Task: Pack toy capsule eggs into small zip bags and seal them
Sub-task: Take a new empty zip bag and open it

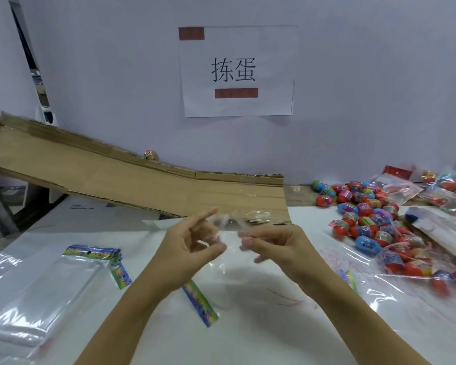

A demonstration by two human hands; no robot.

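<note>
Both my hands are raised over the middle of the white table, holding one clear zip bag by its top edge. My left hand pinches the left side of the bag's mouth and my right hand pinches the right side. The bag hangs down between them, and its colourful header strip lies on the table below. A pile of red and blue capsule eggs lies at the right. One egg sits on the cardboard ramp at the back.
A stack of empty clear zip bags with colourful headers lies at the left. Filled bags of eggs lie at the far right. Clear plastic film lies under the egg pile. A paper sign hangs on the wall.
</note>
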